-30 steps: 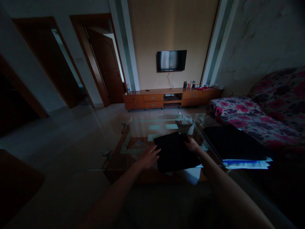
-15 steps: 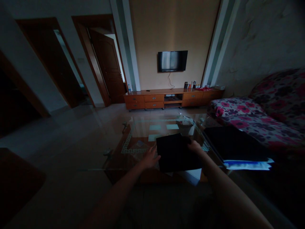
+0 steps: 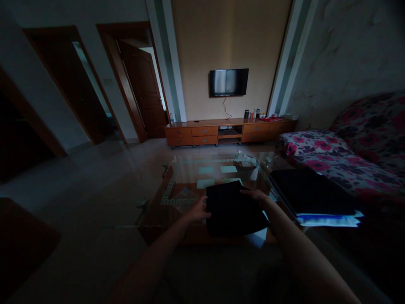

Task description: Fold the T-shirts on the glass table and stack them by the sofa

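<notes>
A folded black cloth [image 3: 234,211], probably a garment, is between my hands over the near part of the glass coffee table [image 3: 186,215]. My left hand [image 3: 198,210] is closed on its left edge, thumb toward the near side. At its far right corner my right hand [image 3: 257,196] grips the edge, the fingertips partly lost against the dark fabric. The cloth's near edge sags in a slight curve. Pale papers or sheets [image 3: 261,236] show beneath its near right corner. Right of my right arm lies a stack of folded dark cloth [image 3: 313,192] with white and blue layers underneath.
A floral sofa [image 3: 316,143] stands at the right. Beyond the table, a long wooden TV cabinet [image 3: 204,135] holds bottles and small items [image 3: 253,114] below a wall television [image 3: 228,82]. A brown furniture corner [image 3: 25,232] is at the lower left.
The black cloth has shifted slightly nearer and its near edge now bends. My left hand has closed on its left edge; my right hand has moved slightly inward along the far edge.
</notes>
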A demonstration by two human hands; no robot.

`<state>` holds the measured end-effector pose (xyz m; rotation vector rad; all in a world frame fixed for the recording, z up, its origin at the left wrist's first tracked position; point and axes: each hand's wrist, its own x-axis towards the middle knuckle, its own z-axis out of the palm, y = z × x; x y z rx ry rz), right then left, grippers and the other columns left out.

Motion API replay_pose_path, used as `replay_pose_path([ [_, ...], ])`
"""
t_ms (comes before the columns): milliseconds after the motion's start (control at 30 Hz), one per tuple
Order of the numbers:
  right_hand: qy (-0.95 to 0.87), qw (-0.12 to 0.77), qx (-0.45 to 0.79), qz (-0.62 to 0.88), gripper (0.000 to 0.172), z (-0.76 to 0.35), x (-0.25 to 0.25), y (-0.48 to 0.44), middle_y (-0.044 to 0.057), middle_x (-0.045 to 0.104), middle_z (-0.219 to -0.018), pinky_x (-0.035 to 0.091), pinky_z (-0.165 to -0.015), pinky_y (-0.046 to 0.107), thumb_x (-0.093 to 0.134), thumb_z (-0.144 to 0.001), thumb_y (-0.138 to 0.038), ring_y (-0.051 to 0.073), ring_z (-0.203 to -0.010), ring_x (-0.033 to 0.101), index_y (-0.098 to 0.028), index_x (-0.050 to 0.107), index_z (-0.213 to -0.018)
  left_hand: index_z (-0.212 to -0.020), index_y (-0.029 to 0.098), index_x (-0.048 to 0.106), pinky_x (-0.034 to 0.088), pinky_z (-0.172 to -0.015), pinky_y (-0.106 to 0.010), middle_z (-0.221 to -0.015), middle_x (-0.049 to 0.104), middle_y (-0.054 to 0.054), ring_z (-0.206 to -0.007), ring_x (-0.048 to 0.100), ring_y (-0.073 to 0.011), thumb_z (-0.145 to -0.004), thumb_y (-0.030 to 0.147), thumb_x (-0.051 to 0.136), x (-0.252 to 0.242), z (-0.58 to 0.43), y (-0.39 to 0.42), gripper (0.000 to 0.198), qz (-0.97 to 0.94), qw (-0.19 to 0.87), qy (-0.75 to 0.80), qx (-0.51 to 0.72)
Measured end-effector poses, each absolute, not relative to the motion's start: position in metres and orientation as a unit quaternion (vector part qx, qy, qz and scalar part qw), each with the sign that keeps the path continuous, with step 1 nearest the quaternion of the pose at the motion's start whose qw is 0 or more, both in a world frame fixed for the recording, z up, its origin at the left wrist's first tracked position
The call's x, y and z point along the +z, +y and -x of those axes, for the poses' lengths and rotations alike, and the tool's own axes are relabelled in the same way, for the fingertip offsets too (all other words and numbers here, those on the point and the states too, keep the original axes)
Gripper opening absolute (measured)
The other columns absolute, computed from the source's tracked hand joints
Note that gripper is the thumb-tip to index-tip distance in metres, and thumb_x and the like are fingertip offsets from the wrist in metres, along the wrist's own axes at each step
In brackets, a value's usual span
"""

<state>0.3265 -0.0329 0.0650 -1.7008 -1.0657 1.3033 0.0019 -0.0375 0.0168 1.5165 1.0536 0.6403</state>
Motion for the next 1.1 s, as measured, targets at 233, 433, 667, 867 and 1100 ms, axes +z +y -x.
replay_pose_path([
  [233,-0.396,0.347,0.558,0.642,0.038,-0.323,0.073,-0.04,0.006,0.075,-0.077,0.06,-0.071,0.038,0.082,-0.059,-0.023,0.025,-0.072,0.072,-0.016,0.07,-0.094,-0.135,0.018,0.039,0.052,-0.073,-0.033,-0.092,0.066,-0.002,-0.082,0.066,-0.0209,-0.048,0.021,0.093,0.031,0.005,-0.046,0.102,-0.632,0.591,0.448,0.224],
  [433,-0.465,0.428,0.56,0.536,0.072,-0.309,0.084,-0.042,-0.001,0.072,-0.091,0.057,-0.077,0.035,0.077,-0.053,-0.015,0.019,-0.077,0.068,-0.021,0.056,-0.121,-0.135,0.017,0.046,0.05,-0.091,-0.043,-0.104,0.066,-0.01,-0.101,0.065,-0.0281,-0.074,0.038,0.078,0.043,0.008,-0.044,0.072,-0.697,0.414,0.525,0.258],
  [667,-0.671,0.373,0.523,0.371,0.049,-0.277,0.122,-0.047,-0.003,0.068,-0.094,0.049,-0.09,0.031,0.082,-0.058,-0.021,0.017,-0.092,0.062,-0.019,0.063,-0.102,-0.155,0.021,0.028,0.032,-0.117,-0.047,-0.154,0.039,-0.016,-0.142,0.039,-0.0317,-0.075,0.044,0.078,0.097,-0.001,-0.057,0.097,-0.771,0.239,0.441,0.392],
  [867,-0.74,0.294,0.505,0.333,0.04,-0.258,0.129,-0.06,-0.001,0.067,-0.096,0.049,-0.089,0.031,0.08,-0.064,-0.022,0.018,-0.093,0.062,-0.019,0.064,-0.1,-0.141,0.02,0.052,0.049,-0.1,-0.044,-0.131,0.065,-0.012,-0.118,0.063,-0.031,-0.072,0.051,0.081,0.095,0.004,-0.064,0.081,-0.72,0.513,0.381,0.268],
  [1100,-0.762,0.297,0.444,0.366,0.048,-0.252,0.115,-0.06,0.002,0.069,-0.103,0.05,-0.092,0.035,0.078,-0.068,-0.024,0.02,-0.096,0.063,-0.018,0.062,-0.113,-0.12,0.014,0.066,0.049,-0.099,-0.042,-0.116,0.073,-0.01,-0.112,0.065,-0.0312,-0.075,0.051,0.077,0.076,-0.001,-0.058,0.059,-0.719,0.476,0.401,0.31],
])
